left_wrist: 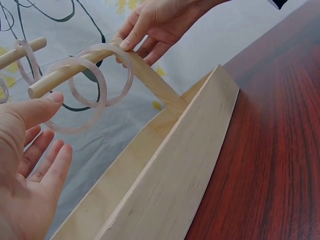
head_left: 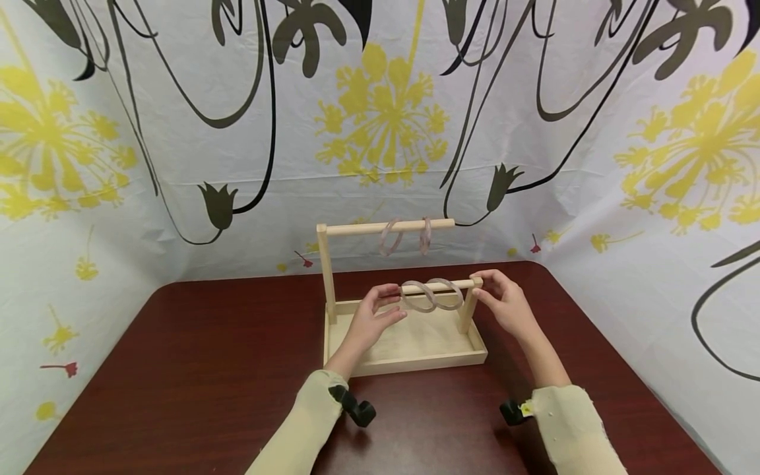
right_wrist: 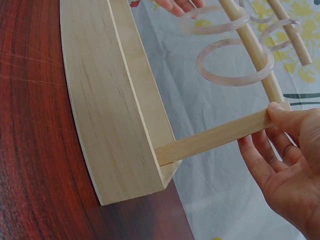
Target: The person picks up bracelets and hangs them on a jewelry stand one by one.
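A wooden bangle stand (head_left: 405,364) has a shallow tray base and two horizontal bars at different heights. Two translucent pinkish bangles hang on the front, lower bar: one bangle (left_wrist: 102,95) nearer the post, another bangle (left_wrist: 101,85) nearer the free end. My left hand (head_left: 373,319) is beside that free end, thumb and fingers spread apart around a gap, close to the outer bangle; contact is unclear. With thumb and fingers, my right hand (right_wrist: 292,150) grips the top of the short post (right_wrist: 215,136). A pair of similar bangles (head_left: 390,239) hangs on the rear, taller bar (head_left: 362,229).
The stand rests on a dark reddish-brown table (head_left: 237,369). Behind and along both sides hangs a pale cloth (head_left: 380,191) with yellow and grey plant prints. Dark wrist mounts (head_left: 356,408) sit at both sleeves.
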{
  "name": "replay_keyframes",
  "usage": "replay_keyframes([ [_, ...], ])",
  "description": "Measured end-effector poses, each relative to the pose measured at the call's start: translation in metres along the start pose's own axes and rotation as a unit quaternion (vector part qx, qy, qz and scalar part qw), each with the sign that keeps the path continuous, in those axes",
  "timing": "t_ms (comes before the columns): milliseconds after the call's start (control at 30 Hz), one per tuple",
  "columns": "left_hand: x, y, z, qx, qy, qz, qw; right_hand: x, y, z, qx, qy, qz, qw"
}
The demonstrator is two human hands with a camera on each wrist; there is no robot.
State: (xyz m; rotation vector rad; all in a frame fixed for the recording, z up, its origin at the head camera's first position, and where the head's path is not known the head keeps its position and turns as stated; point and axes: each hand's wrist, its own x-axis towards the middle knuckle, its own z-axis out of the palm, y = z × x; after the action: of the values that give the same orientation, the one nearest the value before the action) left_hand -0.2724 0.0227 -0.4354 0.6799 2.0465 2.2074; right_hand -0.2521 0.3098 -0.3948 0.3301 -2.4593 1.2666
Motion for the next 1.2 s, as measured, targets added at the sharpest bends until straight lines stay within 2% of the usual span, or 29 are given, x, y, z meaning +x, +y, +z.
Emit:
replay_keyframes([
  [200, 0.001, 0.001, -0.003, 0.005, -0.005, 0.013, 0.9999, 0.001, 0.005, -0.001, 0.000, 0.003, -0.001, 1.0000],
  [367, 0.000, 0.006, -0.006, 0.006, 0.000, 0.008, 1.0000, -0.001, 0.002, -0.002, -0.007, 0.002, 0.001, 1.0000],
  [500, -0.001, 0.009, -0.009, 0.010, 0.002, 0.007, 0.9999, -0.003, -0.007, -0.004, -0.011, 0.001, -0.002, 0.9999],
  [600, -0.002, 0.011, -0.012, 0.014, 0.005, 0.010, 0.9998, -0.007, -0.024, -0.006, -0.006, 0.000, -0.005, 1.0000],
  [733, -0.003, 0.013, -0.019, 0.019, 0.005, 0.022, 0.9996, -0.011, -0.041, -0.008, 0.003, -0.002, -0.006, 1.0000],
  [900, -0.006, 0.021, -0.029, 0.041, 0.009, 0.028, 0.9987, -0.010, -0.042, -0.006, 0.007, -0.004, -0.009, 0.9999],
  [1200, -0.011, 0.033, -0.046, 0.062, 0.029, 0.013, 0.9975, -0.009, -0.043, -0.006, 0.002, -0.005, -0.009, 0.9999],
])
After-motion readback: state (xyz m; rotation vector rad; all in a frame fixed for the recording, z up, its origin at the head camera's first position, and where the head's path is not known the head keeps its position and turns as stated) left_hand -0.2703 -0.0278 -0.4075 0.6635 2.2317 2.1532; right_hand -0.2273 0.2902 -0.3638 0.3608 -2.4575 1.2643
